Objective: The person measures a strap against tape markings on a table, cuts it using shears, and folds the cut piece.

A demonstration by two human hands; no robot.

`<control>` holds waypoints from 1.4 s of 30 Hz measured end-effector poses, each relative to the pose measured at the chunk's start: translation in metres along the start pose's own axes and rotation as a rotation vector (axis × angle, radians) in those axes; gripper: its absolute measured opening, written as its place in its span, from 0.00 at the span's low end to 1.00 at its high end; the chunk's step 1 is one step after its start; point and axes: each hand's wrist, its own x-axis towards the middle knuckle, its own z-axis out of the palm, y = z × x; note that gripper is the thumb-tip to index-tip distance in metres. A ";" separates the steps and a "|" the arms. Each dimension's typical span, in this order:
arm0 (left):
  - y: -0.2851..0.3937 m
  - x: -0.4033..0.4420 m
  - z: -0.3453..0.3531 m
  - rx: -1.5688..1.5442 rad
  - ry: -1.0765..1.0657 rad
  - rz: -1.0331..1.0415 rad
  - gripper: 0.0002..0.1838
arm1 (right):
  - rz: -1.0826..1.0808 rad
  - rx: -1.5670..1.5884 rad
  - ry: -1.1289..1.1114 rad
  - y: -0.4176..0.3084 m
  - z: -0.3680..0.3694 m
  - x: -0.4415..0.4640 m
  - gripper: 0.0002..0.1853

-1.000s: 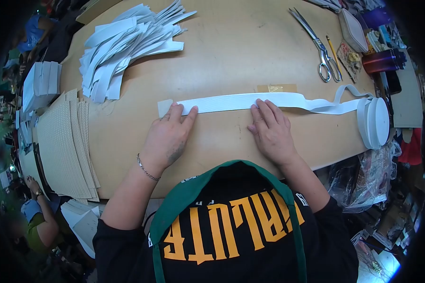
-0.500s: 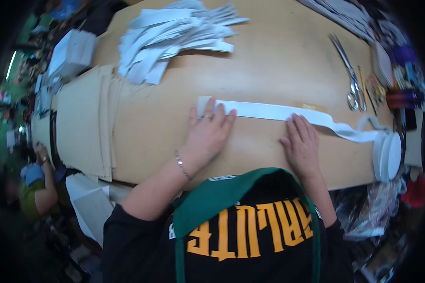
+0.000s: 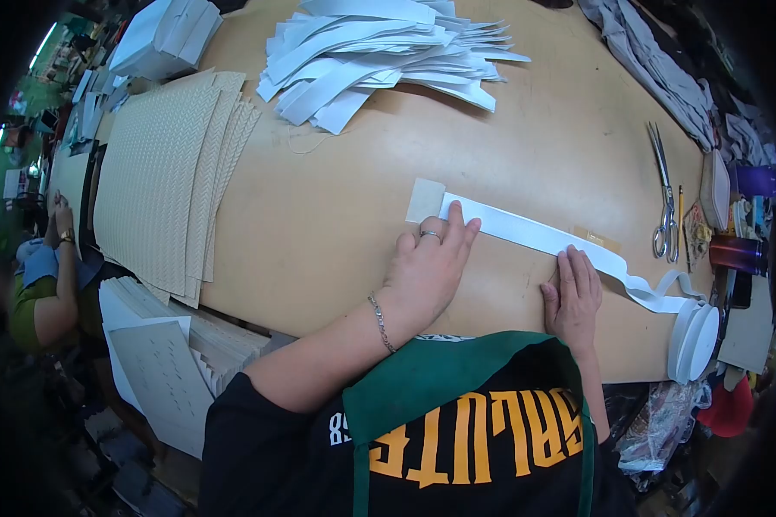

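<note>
A white elastic band [image 3: 526, 233] lies stretched across the tabletop, running right to a white roll [image 3: 695, 340] at the table's edge. At its left end is a small pale grey square piece [image 3: 426, 201] on the table. My left hand [image 3: 427, 271] rests near that end, its forefinger on the band and other fingers bent, holding nothing. Further right, my right hand [image 3: 575, 293] lies with its fingertips flat on the band, thumb apart. Between hand and roll the band twists loosely.
A heap of cut white strips [image 3: 388, 56] lies at the far side. Textured beige sheets [image 3: 159, 172] are stacked left. Scissors [image 3: 663, 202], a pencil [image 3: 680, 215] and a dark cup [image 3: 738, 254] stand right. Another person's arm [image 3: 60, 276] shows at far left.
My left hand has drawn back off the grey square, its fingers more bent, leaving the square uncovered. My right hand stays on the band. The whole view has shifted and tilted.
</note>
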 end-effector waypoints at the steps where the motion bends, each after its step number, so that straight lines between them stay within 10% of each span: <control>1: -0.001 0.000 0.000 -0.007 0.007 0.001 0.30 | 0.001 0.003 -0.003 0.000 0.000 0.000 0.27; 36: 0.068 0.079 -0.025 -0.042 -0.070 0.466 0.31 | 0.086 0.200 0.095 -0.002 -0.010 -0.004 0.24; 42: 0.071 0.080 -0.024 0.059 -0.042 0.496 0.30 | 0.500 0.134 0.435 0.118 -0.038 0.028 0.18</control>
